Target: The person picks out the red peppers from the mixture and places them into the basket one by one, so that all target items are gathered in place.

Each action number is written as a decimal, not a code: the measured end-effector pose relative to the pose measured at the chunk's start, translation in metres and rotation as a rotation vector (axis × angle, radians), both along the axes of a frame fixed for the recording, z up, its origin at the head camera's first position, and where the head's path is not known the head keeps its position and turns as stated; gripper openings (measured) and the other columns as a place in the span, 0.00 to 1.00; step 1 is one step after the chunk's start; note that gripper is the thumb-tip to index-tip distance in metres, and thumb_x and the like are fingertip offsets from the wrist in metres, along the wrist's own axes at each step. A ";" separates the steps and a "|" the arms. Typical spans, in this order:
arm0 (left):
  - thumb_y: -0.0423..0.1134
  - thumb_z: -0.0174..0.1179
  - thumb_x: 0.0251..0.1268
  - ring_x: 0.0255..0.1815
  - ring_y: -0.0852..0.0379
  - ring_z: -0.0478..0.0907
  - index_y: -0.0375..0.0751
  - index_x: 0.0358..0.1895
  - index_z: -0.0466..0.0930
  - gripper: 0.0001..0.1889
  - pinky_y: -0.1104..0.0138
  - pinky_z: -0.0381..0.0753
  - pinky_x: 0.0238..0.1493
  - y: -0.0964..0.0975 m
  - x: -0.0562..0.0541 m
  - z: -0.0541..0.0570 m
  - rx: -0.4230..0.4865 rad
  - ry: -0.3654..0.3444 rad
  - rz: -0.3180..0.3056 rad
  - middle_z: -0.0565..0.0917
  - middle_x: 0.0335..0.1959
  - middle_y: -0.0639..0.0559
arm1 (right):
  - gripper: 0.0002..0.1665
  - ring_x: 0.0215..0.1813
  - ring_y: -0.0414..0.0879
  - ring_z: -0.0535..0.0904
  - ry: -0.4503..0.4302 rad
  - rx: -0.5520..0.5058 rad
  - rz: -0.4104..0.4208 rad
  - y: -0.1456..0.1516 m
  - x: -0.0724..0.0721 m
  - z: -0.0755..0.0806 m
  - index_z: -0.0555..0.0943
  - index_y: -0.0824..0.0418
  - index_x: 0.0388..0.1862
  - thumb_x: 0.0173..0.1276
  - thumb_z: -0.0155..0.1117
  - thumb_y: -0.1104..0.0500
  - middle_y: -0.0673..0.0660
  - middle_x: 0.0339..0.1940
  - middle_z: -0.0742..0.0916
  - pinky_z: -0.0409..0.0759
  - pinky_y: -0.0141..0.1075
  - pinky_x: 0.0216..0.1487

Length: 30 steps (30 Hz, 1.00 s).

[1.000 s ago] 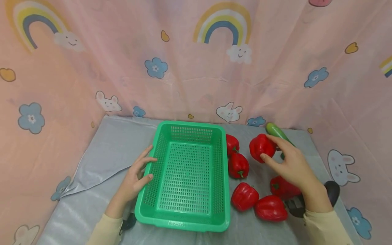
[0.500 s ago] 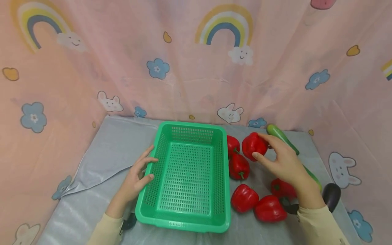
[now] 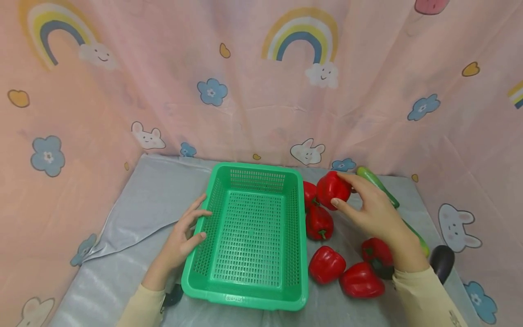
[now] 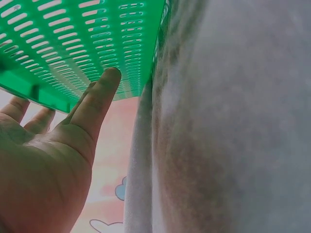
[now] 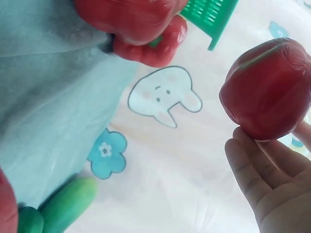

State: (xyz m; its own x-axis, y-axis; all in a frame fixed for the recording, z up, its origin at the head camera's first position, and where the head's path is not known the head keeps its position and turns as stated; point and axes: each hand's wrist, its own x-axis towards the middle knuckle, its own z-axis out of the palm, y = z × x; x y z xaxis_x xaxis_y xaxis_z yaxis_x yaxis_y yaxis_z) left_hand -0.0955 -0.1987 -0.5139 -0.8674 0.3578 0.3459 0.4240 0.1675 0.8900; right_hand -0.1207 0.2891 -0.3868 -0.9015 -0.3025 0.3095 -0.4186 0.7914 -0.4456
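My right hand [image 3: 369, 206] pinches a red bell pepper [image 3: 333, 190] between thumb and fingers, raised just right of the green basket [image 3: 300, 236]. In the right wrist view this pepper [image 5: 267, 90] sits at the fingertips, above the palm. My left hand [image 3: 180, 234] rests on the basket's left rim, thumb and a finger reaching over it. The left wrist view has one straight finger [image 4: 99, 99] against the outside of the slotted basket wall [image 4: 77, 39]. Inside, the basket shows its bare perforated floor.
Several more red bell peppers [image 3: 327, 265] lie right of the basket. Farther right are green cucumbers [image 3: 377, 185] and a dark eggplant [image 3: 442, 262]. A grey cloth [image 3: 163, 188] covers the table; a pink patterned curtain [image 3: 245, 118] hangs behind and at both sides.
My right hand has carried the held pepper left and slightly up, toward the basket, so it now overlaps a pepper at the rim. The left hand and basket have stayed put.
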 end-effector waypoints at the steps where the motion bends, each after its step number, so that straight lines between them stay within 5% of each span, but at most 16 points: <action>1: 0.22 0.57 0.72 0.88 0.28 0.44 0.29 0.70 0.75 0.24 0.18 0.52 0.69 0.000 0.000 0.000 0.000 0.001 0.000 0.51 0.91 0.43 | 0.44 0.60 0.57 0.82 0.006 0.000 0.004 -0.001 -0.001 0.000 0.74 0.58 0.81 0.70 0.80 0.51 0.60 0.70 0.83 0.87 0.61 0.50; 13: 0.22 0.57 0.71 0.88 0.29 0.45 0.29 0.69 0.75 0.24 0.18 0.54 0.69 0.001 -0.001 -0.003 -0.005 0.010 0.002 0.52 0.91 0.43 | 0.43 0.60 0.56 0.82 0.057 -0.006 0.085 -0.012 -0.011 0.002 0.74 0.63 0.80 0.69 0.80 0.55 0.61 0.69 0.84 0.87 0.59 0.52; 30: 0.20 0.56 0.71 0.89 0.30 0.44 0.27 0.69 0.75 0.24 0.19 0.49 0.71 0.001 0.000 -0.002 0.013 0.009 0.001 0.52 0.90 0.42 | 0.42 0.75 0.63 0.77 0.040 0.030 0.126 -0.042 -0.025 0.012 0.74 0.58 0.82 0.73 0.76 0.49 0.62 0.76 0.81 0.80 0.68 0.63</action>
